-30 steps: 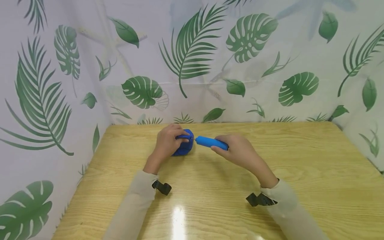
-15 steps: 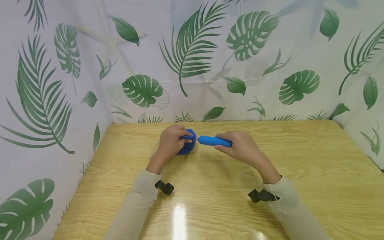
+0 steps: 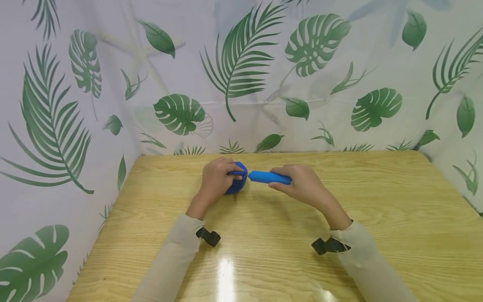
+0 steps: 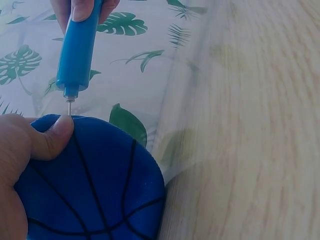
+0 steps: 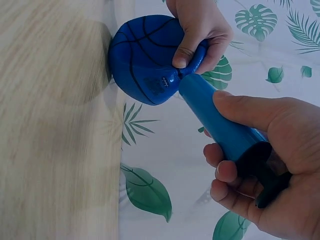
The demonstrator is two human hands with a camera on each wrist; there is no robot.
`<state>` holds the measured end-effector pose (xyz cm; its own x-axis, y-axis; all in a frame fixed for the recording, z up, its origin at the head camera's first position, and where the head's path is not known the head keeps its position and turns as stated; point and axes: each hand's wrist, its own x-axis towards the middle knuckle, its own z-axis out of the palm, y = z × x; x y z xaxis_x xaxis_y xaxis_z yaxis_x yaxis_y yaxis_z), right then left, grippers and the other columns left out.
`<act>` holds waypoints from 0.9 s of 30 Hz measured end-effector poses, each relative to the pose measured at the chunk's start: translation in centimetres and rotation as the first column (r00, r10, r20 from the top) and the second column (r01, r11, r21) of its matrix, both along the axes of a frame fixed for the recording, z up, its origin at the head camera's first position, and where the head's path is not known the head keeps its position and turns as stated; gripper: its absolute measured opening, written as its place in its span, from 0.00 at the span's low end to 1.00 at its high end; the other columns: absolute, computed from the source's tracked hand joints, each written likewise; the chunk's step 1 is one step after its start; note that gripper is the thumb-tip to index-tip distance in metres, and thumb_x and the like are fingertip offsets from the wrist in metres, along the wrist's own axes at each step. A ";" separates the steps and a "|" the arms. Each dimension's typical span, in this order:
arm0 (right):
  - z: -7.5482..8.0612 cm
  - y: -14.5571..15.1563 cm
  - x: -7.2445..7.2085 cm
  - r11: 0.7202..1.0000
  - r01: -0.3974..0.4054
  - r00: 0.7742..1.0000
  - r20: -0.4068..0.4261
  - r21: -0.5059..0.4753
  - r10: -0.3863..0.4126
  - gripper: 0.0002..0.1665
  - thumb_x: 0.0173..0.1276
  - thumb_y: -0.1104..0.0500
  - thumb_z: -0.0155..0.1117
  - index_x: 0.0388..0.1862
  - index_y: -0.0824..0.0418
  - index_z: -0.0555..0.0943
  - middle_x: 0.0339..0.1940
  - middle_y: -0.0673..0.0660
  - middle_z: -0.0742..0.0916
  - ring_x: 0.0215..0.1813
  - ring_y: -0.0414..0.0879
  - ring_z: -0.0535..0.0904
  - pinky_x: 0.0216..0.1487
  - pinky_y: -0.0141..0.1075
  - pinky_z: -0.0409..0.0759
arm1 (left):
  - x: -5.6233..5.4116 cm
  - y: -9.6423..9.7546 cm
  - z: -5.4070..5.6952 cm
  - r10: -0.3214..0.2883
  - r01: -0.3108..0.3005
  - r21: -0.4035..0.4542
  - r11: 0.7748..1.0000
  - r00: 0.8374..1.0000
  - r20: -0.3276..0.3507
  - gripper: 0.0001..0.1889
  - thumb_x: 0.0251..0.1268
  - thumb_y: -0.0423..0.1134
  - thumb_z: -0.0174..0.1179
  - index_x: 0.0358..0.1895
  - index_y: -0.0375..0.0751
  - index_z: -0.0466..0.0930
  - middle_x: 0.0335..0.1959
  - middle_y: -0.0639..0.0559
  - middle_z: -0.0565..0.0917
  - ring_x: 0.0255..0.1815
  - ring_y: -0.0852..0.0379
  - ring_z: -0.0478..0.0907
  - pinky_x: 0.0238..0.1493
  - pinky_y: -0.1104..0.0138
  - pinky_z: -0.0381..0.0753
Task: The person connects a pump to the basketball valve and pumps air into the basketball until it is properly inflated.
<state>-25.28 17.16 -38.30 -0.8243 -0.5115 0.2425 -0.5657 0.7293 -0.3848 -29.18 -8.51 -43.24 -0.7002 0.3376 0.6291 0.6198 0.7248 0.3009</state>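
Observation:
A blue toy basketball (image 3: 237,187) with black lines sits on the table, soft and partly caved in. My left hand (image 3: 216,178) pinches a fold of its skin, the thumb pressing near the top in the left wrist view. In my right hand (image 3: 305,184) is a light blue hand pump (image 3: 262,176), held nearly level and pointing left at the ball. Its metal needle (image 4: 69,107) meets the ball right beside the left thumb; the needle's tip is hidden. The right wrist view shows the pump's black handle (image 5: 270,182) against the right palm, fingers curled around the pump's rear end.
The wooden table (image 3: 260,251) ends at a white curtain (image 3: 260,126) printed with green leaves, close behind the ball. A black strap with a small box (image 3: 209,237) is on the left wrist, another (image 3: 328,246) on the right.
The left hand and the ball have shifted slightly right, and the pump a little too. The gap between pump nozzle and ball has narrowed, so less of the needle shows.

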 end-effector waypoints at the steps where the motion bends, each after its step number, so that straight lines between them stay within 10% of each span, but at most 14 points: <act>1: 0.0 0.0 0.0 1.000 -0.003 1.000 0.001 -0.006 0.003 0.17 0.69 0.52 0.72 0.52 0.60 0.88 0.34 0.54 0.89 0.29 0.42 0.75 0.35 0.37 0.72 | 0.0 0.0 0.0 0.003 -0.003 0.005 1.000 1.000 -0.003 0.07 0.50 0.40 0.79 0.33 0.45 0.94 0.31 0.51 0.90 0.36 0.52 0.87 0.40 0.61 0.87; 27: -1.1 -1.0 -0.1 0.999 0.027 0.997 0.070 -0.039 -0.024 0.17 0.70 0.51 0.71 0.52 0.60 0.88 0.33 0.52 0.88 0.29 0.42 0.74 0.35 0.36 0.70 | 0.5 1.0 -0.2 0.027 -0.027 -0.032 0.999 0.999 -0.029 0.08 0.49 0.39 0.79 0.33 0.44 0.94 0.30 0.53 0.90 0.31 0.53 0.85 0.34 0.64 0.84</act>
<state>-25.37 16.20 -39.44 -0.8527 -0.4810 0.2037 -0.5178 0.7266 -0.4517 -28.72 -7.56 -43.46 -0.6913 0.3390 0.6381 0.6078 0.7504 0.2598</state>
